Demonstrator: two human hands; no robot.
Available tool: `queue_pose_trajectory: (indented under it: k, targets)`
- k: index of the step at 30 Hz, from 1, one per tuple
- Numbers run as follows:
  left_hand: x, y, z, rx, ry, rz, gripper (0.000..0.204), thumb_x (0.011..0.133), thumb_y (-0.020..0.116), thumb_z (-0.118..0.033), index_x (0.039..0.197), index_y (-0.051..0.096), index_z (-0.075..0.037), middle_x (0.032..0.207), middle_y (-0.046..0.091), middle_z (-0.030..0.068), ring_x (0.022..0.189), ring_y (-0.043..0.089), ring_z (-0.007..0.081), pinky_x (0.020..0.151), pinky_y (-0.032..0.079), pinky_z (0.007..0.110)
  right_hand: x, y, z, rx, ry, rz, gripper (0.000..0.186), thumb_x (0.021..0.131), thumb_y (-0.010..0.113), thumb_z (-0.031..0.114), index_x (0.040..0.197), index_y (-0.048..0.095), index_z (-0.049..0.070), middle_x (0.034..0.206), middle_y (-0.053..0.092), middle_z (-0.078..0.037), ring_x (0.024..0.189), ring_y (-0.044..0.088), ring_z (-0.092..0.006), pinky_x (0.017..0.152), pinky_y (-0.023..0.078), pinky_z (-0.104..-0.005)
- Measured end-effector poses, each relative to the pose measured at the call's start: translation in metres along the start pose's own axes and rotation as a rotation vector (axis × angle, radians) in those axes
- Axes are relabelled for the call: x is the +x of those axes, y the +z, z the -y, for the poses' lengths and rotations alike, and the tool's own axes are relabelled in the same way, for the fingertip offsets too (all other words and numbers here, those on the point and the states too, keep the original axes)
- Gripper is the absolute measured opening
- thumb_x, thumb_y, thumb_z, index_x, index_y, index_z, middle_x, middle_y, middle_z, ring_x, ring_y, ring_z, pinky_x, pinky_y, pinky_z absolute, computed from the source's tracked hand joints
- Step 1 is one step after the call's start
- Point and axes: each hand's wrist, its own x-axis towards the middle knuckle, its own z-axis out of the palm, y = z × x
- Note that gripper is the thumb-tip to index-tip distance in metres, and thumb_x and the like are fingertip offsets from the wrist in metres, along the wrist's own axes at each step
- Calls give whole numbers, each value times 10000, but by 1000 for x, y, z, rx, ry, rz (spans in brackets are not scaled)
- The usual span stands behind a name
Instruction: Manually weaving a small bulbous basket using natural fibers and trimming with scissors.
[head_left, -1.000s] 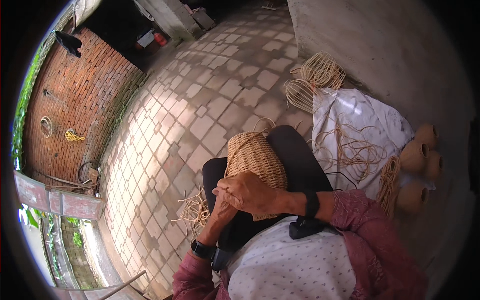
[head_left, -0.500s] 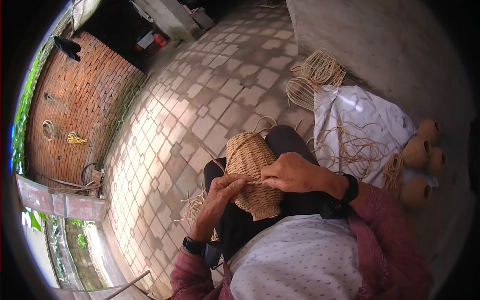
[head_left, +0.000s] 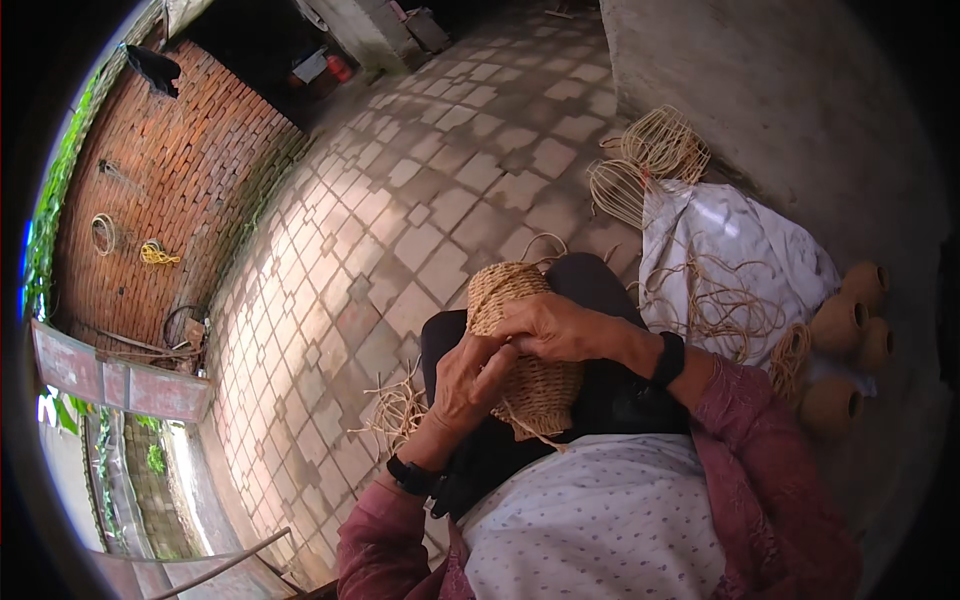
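Note:
A woven natural-fibre basket lies on my dark-trousered lap, partly hidden by both hands. My left hand has its fingers bent against the basket's left side. My right hand reaches across the upper part, fingers pinched beside the left hand's fingertips; what they grip is hidden. A loose cord hangs down over the lower end of the basket, below my hands.
Tangled strands lie left of my lap. To the right are open rib frames, a white sheet with loose cord, a fibre bundle and several round brown pots. A brick wall stands left, beyond paving.
A second ago my hands were clasped low on the basket; they then drew apart along a cord. Now they have moved up and together again, and cord hangs below them.

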Motion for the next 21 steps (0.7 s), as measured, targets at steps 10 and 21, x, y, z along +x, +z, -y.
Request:
queue_pose_trajectory:
  k: [10, 21]
  targets:
    - [-11, -33, -8, -88, -402, 263, 206, 907, 696, -191, 811, 591, -42, 713, 533, 92, 572, 557, 295, 540, 428, 424, -2, -4, 12, 46, 174, 117, 157, 827, 635, 118, 899, 566, -2, 826, 596, -110, 756, 578, -233, 706, 460, -352]
    - [-32, -32, -9, -717, -727, -69, 205, 954, 644, -214, 918, 677, -14, 895, 659, 128, 863, 671, 260, 677, 528, 358, -14, -43, 47, -577, 229, 338, 125, 914, 629, 111, 834, 638, 15, 825, 653, -136, 738, 645, -293, 669, 499, -362]
